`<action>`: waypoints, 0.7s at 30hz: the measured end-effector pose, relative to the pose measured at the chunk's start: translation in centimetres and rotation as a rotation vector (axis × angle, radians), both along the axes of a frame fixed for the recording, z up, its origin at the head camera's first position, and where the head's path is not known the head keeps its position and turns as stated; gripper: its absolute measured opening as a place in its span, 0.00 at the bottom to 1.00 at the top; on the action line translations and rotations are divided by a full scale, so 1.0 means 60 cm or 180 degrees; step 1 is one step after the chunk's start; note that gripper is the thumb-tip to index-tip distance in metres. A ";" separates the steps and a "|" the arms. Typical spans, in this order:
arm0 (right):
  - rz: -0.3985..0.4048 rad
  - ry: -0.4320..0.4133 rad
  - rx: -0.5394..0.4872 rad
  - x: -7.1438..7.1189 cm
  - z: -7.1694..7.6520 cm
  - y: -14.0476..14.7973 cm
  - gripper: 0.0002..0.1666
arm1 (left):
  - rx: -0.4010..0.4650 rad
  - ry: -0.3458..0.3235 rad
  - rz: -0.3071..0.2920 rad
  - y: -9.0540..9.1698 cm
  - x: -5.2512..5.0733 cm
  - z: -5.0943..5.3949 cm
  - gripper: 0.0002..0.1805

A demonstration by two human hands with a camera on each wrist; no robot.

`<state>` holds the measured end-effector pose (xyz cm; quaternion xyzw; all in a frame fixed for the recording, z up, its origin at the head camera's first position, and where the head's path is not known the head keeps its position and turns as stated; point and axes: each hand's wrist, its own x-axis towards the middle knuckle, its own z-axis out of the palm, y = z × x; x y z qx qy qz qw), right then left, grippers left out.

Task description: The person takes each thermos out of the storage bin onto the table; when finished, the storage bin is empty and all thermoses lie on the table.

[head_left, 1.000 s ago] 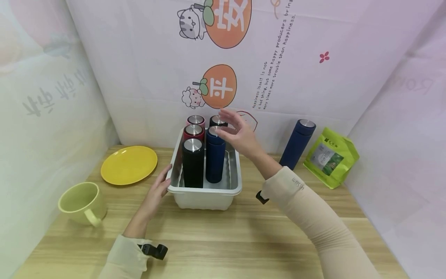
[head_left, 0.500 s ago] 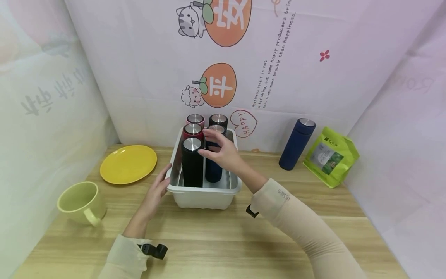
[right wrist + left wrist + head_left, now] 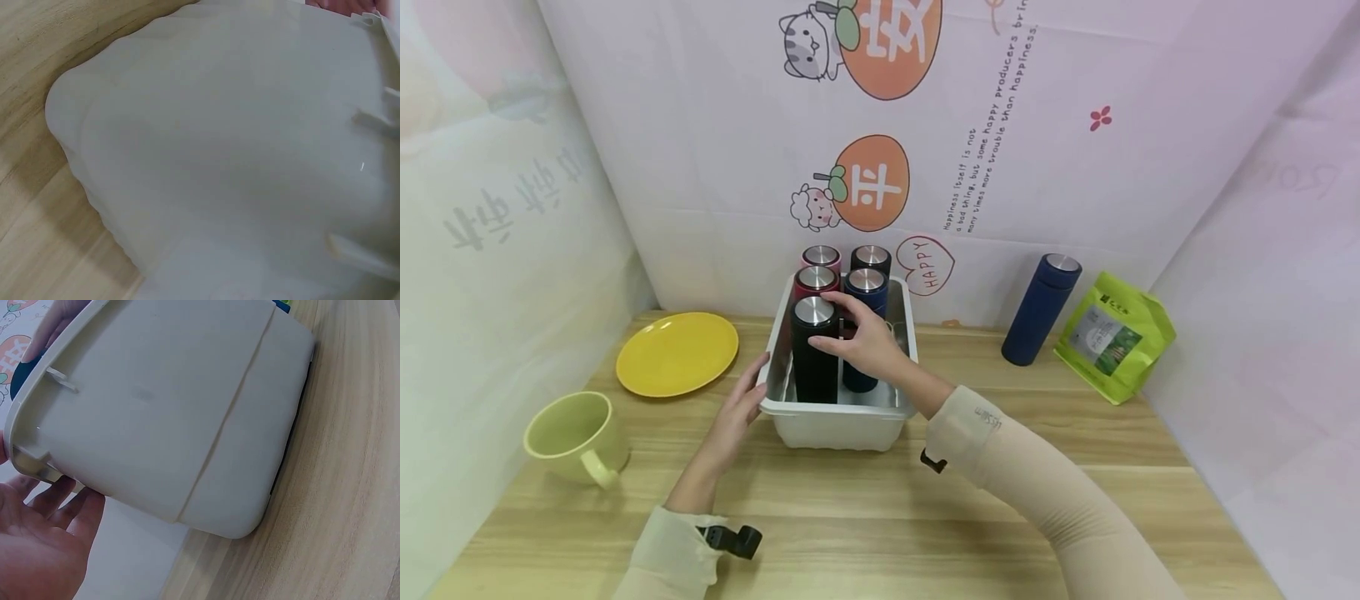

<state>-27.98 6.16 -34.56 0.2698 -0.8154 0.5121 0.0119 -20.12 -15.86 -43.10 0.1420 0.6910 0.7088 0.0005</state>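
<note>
In the head view, a white bin (image 3: 838,429) holds several upright thermos bottles with silver lids. My left hand (image 3: 733,421) grips the bin's left rim near the front corner; in the left wrist view its fingers (image 3: 84,515) curl under that rim. Across the bin, my right hand (image 3: 868,342) reaches in and holds the front-left black thermos bottle (image 3: 815,367) near its top, thumb in front and forefinger behind. Beside it stands a blue thermos bottle (image 3: 859,379), partly hidden by the hand. A red thermos bottle (image 3: 817,279), a pink one (image 3: 822,254) and another black one (image 3: 871,255) stand behind.
Left of the bin lie a yellow plate (image 3: 677,354) and a green mug (image 3: 572,437). On the right, another blue thermos bottle (image 3: 1037,317) stands beside a green pouch (image 3: 1112,337). Printed cloth walls (image 3: 1037,183) enclose the wooden table (image 3: 850,517) at the back and sides.
My right hand has come from above the blue bottle, down and left, to the front black bottle's top. My left hand and the bin stay put.
</note>
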 end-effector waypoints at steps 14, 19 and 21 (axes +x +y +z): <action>-0.0286 0.0175 -0.0078 0.005 -0.005 -0.005 0.36 | -0.0016 -0.0012 -0.0002 -0.003 -0.004 -0.009 0.29; -0.0356 0.0223 -0.0169 0.006 0.011 -0.001 0.35 | 0.0034 0.0020 -0.0017 -0.004 -0.005 -0.011 0.29; -0.0356 0.0241 -0.0242 0.007 0.021 0.002 0.35 | 0.0049 0.0031 -0.0024 -0.004 -0.006 -0.011 0.29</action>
